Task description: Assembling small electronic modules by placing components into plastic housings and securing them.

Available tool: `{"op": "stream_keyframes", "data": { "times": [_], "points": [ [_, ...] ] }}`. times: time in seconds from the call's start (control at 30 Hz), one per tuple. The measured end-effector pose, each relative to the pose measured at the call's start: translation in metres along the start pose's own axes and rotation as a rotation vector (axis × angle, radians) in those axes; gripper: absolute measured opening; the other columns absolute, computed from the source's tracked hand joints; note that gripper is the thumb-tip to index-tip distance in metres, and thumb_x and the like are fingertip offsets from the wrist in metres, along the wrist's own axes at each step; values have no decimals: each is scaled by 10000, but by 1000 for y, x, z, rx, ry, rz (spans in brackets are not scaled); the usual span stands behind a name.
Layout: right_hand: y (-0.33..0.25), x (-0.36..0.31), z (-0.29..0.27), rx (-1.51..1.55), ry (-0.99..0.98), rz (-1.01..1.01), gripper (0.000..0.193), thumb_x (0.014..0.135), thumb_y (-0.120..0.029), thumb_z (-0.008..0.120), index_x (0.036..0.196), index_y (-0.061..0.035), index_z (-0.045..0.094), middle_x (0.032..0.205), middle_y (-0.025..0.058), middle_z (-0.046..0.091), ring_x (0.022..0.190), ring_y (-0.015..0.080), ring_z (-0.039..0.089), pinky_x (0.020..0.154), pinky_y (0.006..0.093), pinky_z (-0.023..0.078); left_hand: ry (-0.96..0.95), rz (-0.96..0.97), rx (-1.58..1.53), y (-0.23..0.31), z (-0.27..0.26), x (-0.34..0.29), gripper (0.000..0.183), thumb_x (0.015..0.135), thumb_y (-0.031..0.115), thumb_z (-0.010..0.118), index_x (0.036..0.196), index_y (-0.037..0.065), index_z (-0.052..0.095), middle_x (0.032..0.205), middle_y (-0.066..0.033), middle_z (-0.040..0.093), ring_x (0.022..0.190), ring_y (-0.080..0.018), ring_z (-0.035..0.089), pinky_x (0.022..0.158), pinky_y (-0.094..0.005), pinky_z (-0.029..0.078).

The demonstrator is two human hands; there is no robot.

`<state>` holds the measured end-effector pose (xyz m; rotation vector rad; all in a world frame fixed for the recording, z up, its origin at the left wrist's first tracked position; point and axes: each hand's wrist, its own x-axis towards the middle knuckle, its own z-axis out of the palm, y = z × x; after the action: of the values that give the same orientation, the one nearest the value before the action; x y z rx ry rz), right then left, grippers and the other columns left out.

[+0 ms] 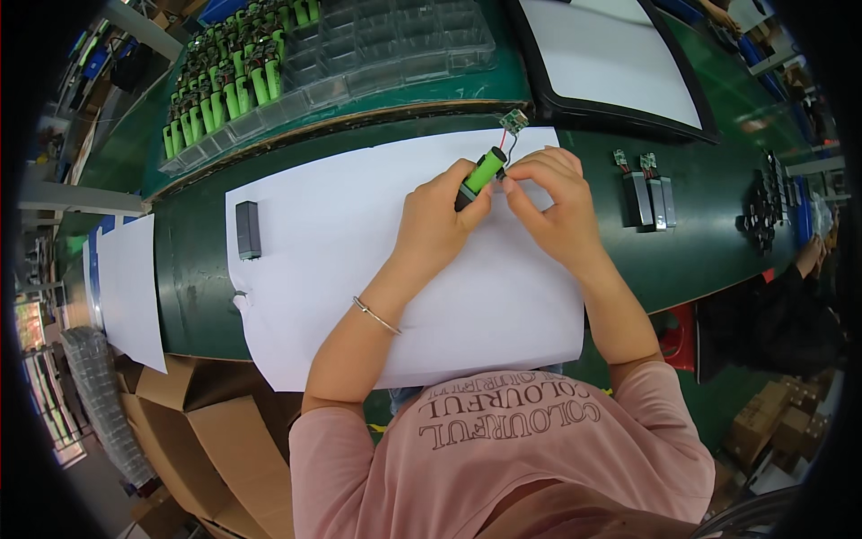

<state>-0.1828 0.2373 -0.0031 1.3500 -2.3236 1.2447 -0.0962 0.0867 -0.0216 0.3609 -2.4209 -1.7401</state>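
My left hand (433,214) is closed around a green cylindrical battery cell (486,170), tilted up to the right, with a dark grey casing (465,196) at its lower end. A small green circuit board (514,121) hangs off the cell's upper end on thin red and dark wires. Beside the cell my right hand (558,208) is pinched, thumb against fingers; what lies between its fingertips is too small to make out. Both hands are above a white sheet (359,260). At the sheet's left lies one dark rectangular casing (248,230).
A clear compartment tray (359,85) with many green cells stands at the back left. Behind on the right is a black-framed white panel (620,63). To the right stand dark casings (639,199) with circuit boards and a pile of black parts (763,211). A cardboard box (224,440) sits lower left.
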Motion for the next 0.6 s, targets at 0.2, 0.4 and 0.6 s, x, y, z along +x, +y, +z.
{"op": "stream_keyframes", "data": {
  "times": [0.2, 0.4, 0.6],
  "points": [
    [7, 1, -5, 336, -134, 241, 150, 806, -111, 681, 910, -23, 618, 932, 62, 639, 928, 190, 596, 921, 329, 402, -144, -72, -372, 6, -5, -1, 175, 940, 195, 527, 941, 20, 534, 702, -33, 552, 533, -108, 530, 506, -235, 435],
    [16, 2, 1, 818, -162, 386, 367, 820, -205, 699, 1099, 9, 592, 1108, 90, 607, 1023, 199, 575, 965, 345, 409, -303, -131, -633, 13, -8, -4, 220, 957, 233, 483, 946, 20, 535, 712, -45, 544, 529, -113, 528, 498, -241, 434],
    [12, -2, 2, 1159, -273, 555, 377, 803, -216, 715, 1089, 1, 601, 1159, 102, 592, 1013, 193, 578, 907, 366, 453, -452, -118, -667, 11, -7, -6, 212, 944, 223, 502, 934, 15, 545, 711, -42, 548, 528, -108, 525, 493, -239, 433]
  ]
}}
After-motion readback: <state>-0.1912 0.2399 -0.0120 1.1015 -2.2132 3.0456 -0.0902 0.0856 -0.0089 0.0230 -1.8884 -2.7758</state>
